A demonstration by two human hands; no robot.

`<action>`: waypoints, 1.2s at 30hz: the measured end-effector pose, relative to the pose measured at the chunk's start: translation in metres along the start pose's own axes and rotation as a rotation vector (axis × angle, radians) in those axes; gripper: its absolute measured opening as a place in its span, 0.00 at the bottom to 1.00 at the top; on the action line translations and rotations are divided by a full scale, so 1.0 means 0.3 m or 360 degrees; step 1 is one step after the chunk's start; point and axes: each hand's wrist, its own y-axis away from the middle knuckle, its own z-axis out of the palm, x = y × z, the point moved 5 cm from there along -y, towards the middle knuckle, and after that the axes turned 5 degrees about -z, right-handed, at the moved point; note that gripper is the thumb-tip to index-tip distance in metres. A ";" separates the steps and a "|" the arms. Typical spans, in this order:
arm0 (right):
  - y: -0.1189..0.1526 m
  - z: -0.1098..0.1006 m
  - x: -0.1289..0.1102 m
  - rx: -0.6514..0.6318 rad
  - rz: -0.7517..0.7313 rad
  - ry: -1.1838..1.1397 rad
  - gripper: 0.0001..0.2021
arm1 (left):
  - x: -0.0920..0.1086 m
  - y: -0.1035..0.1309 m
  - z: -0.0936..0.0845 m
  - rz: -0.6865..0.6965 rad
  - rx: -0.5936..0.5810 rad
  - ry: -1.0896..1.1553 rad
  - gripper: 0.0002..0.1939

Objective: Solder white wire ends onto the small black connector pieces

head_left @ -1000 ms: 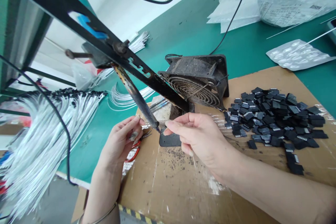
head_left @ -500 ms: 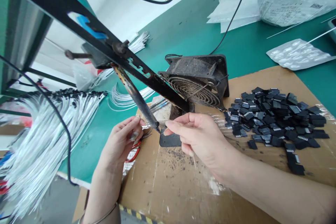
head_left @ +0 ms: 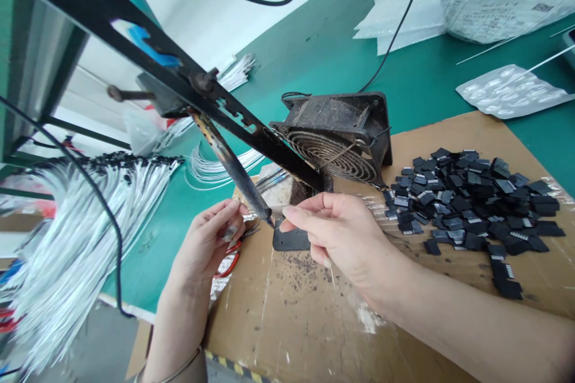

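Observation:
A soldering iron (head_left: pixel 233 164) is clamped at a slant, its tip pointing down between my two hands. My left hand (head_left: pixel 211 233) is closed in a pinch just left of the tip; a small whitish piece shows among its fingers, too unclear to name. On the other side, my right hand (head_left: pixel 341 233) pinches a thin wire (head_left: pixel 333 277), whose pale end hangs below the fingers. Red-handled cutters (head_left: pixel 231 264) lie beside my left hand, partly hidden by it. Under the tip is a dark flat base plate (head_left: pixel 290 240).
A dusty fan (head_left: pixel 341 131) stands behind my right hand. Black connector pieces (head_left: pixel 471 197) are heaped on the cardboard (head_left: pixel 314 329) at right. White cables (head_left: pixel 81 227) hang in a large bundle at left. A black metal bar (head_left: pixel 179 78) crosses above my hands.

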 end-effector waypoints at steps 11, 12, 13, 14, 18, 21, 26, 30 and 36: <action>-0.001 0.001 0.001 0.0005 0.0025 0.0004 0.10 | 0.006 0.001 0.006 -0.0005 0.0025 -0.0016 0.11; 0.000 0.001 0.002 0.0010 0.0030 0.0008 0.09 | 0.006 0.002 0.005 -0.0005 0.0028 -0.0015 0.11; 0.000 0.000 0.002 0.0014 0.0033 0.0009 0.09 | 0.005 0.003 0.004 -0.0006 0.0029 -0.0013 0.11; 0.000 0.000 0.002 0.0017 0.0035 0.0007 0.09 | 0.005 0.003 0.004 -0.0005 0.0030 -0.0010 0.11; 0.001 0.002 -0.003 0.0027 0.0050 0.0024 0.11 | 0.003 0.003 0.002 0.0000 0.0024 0.0001 0.11; 0.000 0.002 -0.005 0.0036 0.0057 0.0043 0.12 | 0.001 0.003 0.002 0.0000 0.0013 0.0005 0.11; -0.001 0.005 -0.006 0.0017 0.0018 -0.0005 0.12 | -0.001 -0.001 0.002 0.0000 -0.0003 0.0014 0.11; 0.000 0.007 -0.007 0.0032 0.0055 0.0008 0.12 | -0.003 -0.003 -0.002 -0.0013 -0.0008 0.0017 0.12; 0.000 0.005 -0.008 0.0036 0.0055 0.0025 0.11 | -0.003 0.001 -0.006 -0.0010 -0.0003 0.0018 0.13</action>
